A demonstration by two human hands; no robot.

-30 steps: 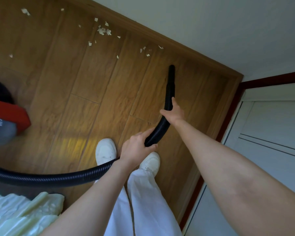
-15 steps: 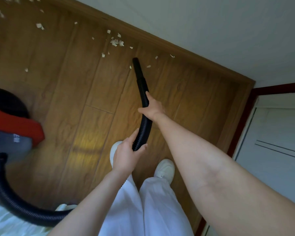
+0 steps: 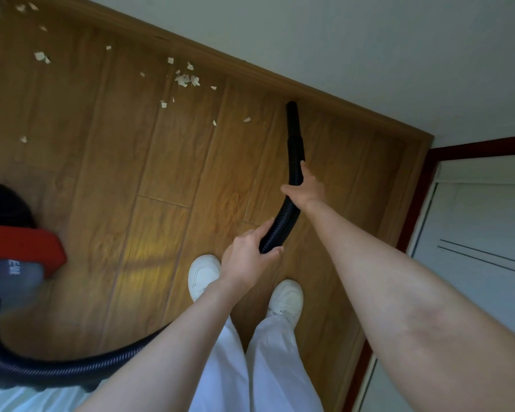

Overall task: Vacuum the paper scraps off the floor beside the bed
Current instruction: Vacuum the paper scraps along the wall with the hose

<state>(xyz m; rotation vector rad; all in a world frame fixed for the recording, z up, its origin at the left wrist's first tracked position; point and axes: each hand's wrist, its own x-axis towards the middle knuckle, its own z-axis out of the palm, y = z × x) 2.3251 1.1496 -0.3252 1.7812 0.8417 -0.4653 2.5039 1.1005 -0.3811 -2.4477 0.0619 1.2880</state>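
Both hands grip the black ribbed hose (image 3: 281, 224). The left hand (image 3: 246, 257) sits approx. at frame ctr, slightly toward 6 o'clock, fingers curled round the hose where it emerges past the wrist. The right hand (image 3: 305, 191) is further up the hose, toward 1 o'clock from the left hand, fingers and thumb wrapped round the section just below the smooth nozzle (image 3: 293, 129).

Nozzle tip points to 12 o'clock and lies close to the wooden skirting board (image 3: 250, 69), which runs diagonally from 11 o'clock down to 3 o'clock under the white wall (image 3: 339, 40). Whether the tip touches the floor cannot be told.

Paper scraps (image 3: 186, 80) lie on the wooden floor (image 3: 101, 173) at 10–11 o'clock from the nozzle tip. Main cluster is near the skirting board; single bits are spread toward the 9 o'clock side and up to the top-left corner. The nearest scrap (image 3: 246, 119) lies just beside the nozzle at its 9 o'clock.

The vacuum cleaner (image 3: 12, 248), w/ red and grey body, stands at the 9 o'clock frame edge. The hose runs from it along the 7 o'clock edge, passes under the left forearm and rises to the hands.

Two white shoes (image 3: 204, 275) and white trouser legs (image 3: 268, 367) are at 6 o'clock. White bedding (image 3: 27, 399) shows in the 7 o'clock corner. A white door (image 3: 473, 233) w/ dark red frame occupies the 3–4 o'clock side.
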